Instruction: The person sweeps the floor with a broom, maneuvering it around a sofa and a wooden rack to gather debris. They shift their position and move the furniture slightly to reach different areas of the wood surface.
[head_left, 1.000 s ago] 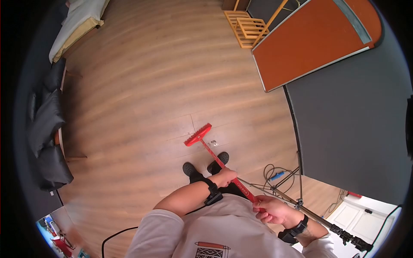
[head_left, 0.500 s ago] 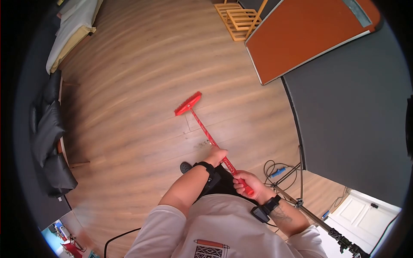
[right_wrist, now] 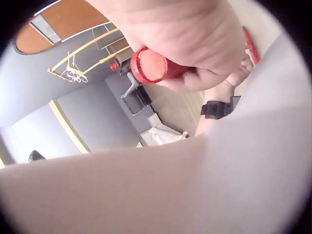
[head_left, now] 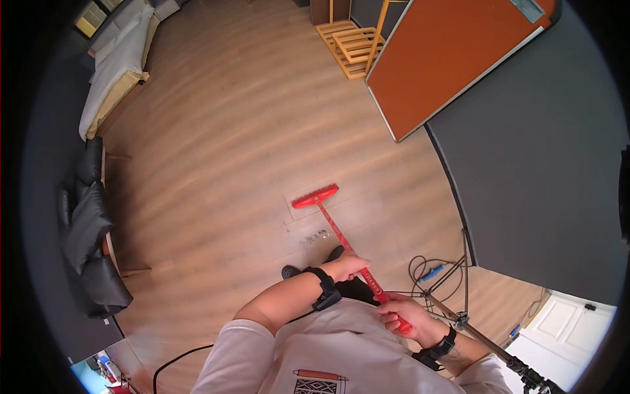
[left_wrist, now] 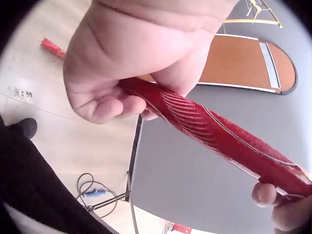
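A red broom with a wide bristled head rests on the wood floor ahead of the feet in the head view. Its red handle slants back toward the body. Partway up that handle, my left hand grips the shaft with curled fingers, as the left wrist view confirms. My right hand holds the handle near its top end. In the right wrist view, the round end cap pokes out of that fist. Small bits of litter lie on the floor between the broom head and the shoes.
To the right, a tripod stand stands beside a coiled cable. An orange board leans farther ahead, near a wooden rack. Along the left are a black sofa and a bed.
The broom head first went out farther from the feet, then came back nearer and turned flatter across the view. Both hands moved out and back with the handle, keeping their grip.
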Motion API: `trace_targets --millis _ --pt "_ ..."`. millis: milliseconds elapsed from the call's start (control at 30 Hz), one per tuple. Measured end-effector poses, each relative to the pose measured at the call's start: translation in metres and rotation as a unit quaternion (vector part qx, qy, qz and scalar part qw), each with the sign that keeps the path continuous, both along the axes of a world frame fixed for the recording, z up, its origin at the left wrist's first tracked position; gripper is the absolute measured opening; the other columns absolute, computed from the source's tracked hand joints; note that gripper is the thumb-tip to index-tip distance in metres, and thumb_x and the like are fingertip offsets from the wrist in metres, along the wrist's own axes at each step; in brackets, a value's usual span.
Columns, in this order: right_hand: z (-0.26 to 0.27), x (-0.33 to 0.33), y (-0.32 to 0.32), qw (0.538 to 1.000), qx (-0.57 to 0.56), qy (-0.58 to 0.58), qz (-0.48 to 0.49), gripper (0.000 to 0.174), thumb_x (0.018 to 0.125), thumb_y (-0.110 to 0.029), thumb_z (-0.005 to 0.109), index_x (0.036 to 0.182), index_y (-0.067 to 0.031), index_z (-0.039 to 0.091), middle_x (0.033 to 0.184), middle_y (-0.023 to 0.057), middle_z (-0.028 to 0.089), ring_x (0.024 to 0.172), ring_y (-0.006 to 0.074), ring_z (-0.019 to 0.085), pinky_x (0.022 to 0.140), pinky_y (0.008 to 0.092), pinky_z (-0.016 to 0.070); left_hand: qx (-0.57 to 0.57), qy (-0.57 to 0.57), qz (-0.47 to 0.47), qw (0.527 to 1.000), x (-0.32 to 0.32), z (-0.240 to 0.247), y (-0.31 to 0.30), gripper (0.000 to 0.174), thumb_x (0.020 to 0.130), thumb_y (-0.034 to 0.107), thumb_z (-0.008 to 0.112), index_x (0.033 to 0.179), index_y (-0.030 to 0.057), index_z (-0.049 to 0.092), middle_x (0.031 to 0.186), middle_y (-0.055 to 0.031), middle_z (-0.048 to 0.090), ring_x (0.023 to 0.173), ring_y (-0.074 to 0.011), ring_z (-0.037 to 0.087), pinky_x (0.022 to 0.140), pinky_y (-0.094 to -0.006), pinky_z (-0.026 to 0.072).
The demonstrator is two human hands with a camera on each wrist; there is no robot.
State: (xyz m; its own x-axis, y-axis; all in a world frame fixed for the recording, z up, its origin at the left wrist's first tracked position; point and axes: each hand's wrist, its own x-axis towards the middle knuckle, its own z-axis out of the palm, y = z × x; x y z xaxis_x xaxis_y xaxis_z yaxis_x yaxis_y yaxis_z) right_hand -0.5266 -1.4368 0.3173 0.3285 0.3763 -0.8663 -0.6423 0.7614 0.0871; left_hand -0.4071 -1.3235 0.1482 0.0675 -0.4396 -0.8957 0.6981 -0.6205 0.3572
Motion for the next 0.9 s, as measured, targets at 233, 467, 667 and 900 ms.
trace_targets --millis 233,467,667,900 --pt "-0.068 0.032 -0.006 0.985 -0.070 -0.137 -0.082 0.013 0.080 -0.012 0.051 0.092 -0.0071 0.047 0.064 0.0009 0.047 0.050 0.0088 0.044 0.041 0.0204 0.0346 -0.083 0.015 0.234 0.969 0.028 0.016 -0.038 0.014 0.072 0.016 0.060 0.068 0.0082 0.049 0.051 -0.0002 0.043 0.042 -0.0120 0.044 0.038 -0.0267 0.0354" --pt "-0.132 0.098 -0.002 0.938 -0.241 -0.192 0.161 0.018 0.086 -0.022 0.042 0.081 -0.0067 0.049 0.060 0.0017 0.049 0.048 0.0128 0.048 0.042 0.0237 0.0383 -0.194 0.249 0.296 0.902 0.037 -0.031 0.000 0.025 0.082 0.029 0.047 0.080 0.0046 0.051 0.074 -0.0128 0.056 0.064 -0.0263 0.056 0.056 -0.0370 0.0473" --pt "-0.144 0.113 0.016 0.748 -0.354 -0.248 0.504 0.029 0.081 -0.032 0.046 0.075 -0.0039 0.050 0.053 0.0075 0.052 0.045 0.0165 0.051 0.039 0.0269 0.0400 -0.137 0.227 0.373 0.889 0.019 -0.057 0.044 0.021 0.087 0.023 0.042 0.086 0.0036 0.050 0.080 -0.0139 0.058 0.072 -0.0254 0.059 0.063 -0.0363 0.0500" --pt "-0.213 0.082 0.073 0.814 -0.404 -0.127 0.398 0.042 0.081 -0.038 0.047 0.104 -0.0035 0.037 0.081 0.0151 0.056 0.058 0.0258 0.057 0.049 0.0370 0.0465 -0.073 0.323 0.355 0.874 -0.041 0.021 0.112 0.017 0.089 0.029 0.043 0.084 0.0123 0.042 0.058 0.0017 0.039 0.041 -0.0063 0.033 0.033 -0.0178 0.0262"
